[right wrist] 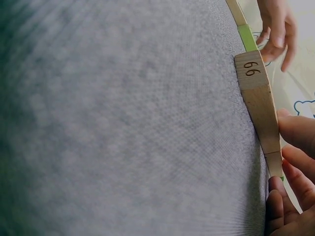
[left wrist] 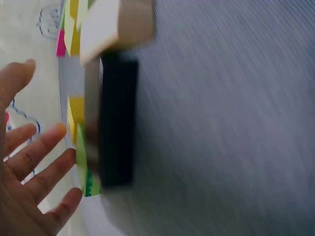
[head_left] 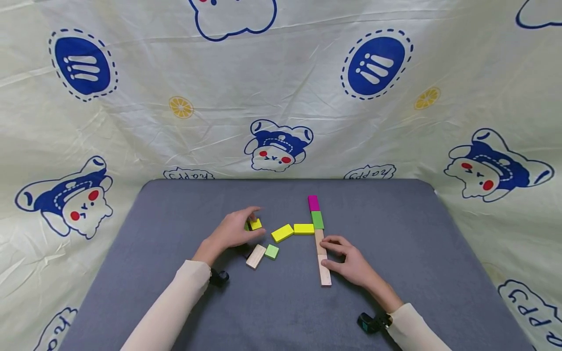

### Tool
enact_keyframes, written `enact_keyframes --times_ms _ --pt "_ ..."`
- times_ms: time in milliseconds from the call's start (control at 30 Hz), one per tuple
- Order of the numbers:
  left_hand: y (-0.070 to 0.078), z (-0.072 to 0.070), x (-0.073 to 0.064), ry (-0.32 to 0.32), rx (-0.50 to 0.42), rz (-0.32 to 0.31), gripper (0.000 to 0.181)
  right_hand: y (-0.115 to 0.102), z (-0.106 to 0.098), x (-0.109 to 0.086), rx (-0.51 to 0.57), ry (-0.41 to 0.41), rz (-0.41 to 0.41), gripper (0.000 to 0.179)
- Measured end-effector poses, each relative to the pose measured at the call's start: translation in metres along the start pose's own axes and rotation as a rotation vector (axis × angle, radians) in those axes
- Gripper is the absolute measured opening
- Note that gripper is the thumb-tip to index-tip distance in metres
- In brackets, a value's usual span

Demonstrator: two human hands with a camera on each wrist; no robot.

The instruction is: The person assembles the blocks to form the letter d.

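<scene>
Head view first: right of centre, a column of blocks runs down the frame, pink block (head_left: pixel 313 203) on top, green block (head_left: pixel 317 220) below it, then upper wooden block (head_left: pixel 319 239) and lower wooden block (head_left: pixel 325 277), end to end. Here's the right hand (head_left: pixel 353 263), at the column's right edge, fingers and thumb gently bent, fingertips against the wood, with no grip closed round it. A yellow block (head_left: pixel 304 229) juts left from the column, a tilted yellow block (head_left: pixel 282 233) meeting its end. And left of centre, the left hand (head_left: pixel 232 228), thumb and fingers parted around a small yellow block (head_left: pixel 256 224). Below it, a loose wooden block (head_left: pixel 256 257) slants beside a lime block (head_left: pixel 271 252).

Over to the left wrist: the palm's at lower left, fingers spread wide, gripping nothing, tips close to yellow and green pieces; contact is hard to judge here. A dark block (left wrist: pixel 119 123) stands large and blurred at centre left.

Right wrist now: "66" shows on the lower wooden block's end, upper right; thumb and fingers lie along the column, lower right.
</scene>
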State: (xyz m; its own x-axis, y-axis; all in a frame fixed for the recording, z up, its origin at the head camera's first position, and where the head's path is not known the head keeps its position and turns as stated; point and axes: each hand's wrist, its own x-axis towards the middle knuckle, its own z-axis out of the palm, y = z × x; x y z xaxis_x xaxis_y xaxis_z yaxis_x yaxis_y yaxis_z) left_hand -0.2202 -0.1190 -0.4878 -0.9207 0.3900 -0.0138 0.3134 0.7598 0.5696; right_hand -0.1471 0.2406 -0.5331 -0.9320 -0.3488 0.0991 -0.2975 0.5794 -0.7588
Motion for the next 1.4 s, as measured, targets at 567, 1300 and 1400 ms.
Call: enact_keyframes --times_ms 567,1300,1400 --pt "-0.047 -0.019 -0.025 0.027 0.003 0.047 0.043 0.001 0.000 0.000 0.001 0.001 -0.006 0.047" --pt "-0.035 -0.007 -0.034 0.165 -0.090 -0.005 0.032 0.001 0.001 0.000 -0.001 -0.002 0.003 0.047" --pt "-0.022 0.002 -0.036 0.167 -0.125 -0.004 0.032 0.002 0.001 0.001 -0.002 -0.001 0.003 0.047"
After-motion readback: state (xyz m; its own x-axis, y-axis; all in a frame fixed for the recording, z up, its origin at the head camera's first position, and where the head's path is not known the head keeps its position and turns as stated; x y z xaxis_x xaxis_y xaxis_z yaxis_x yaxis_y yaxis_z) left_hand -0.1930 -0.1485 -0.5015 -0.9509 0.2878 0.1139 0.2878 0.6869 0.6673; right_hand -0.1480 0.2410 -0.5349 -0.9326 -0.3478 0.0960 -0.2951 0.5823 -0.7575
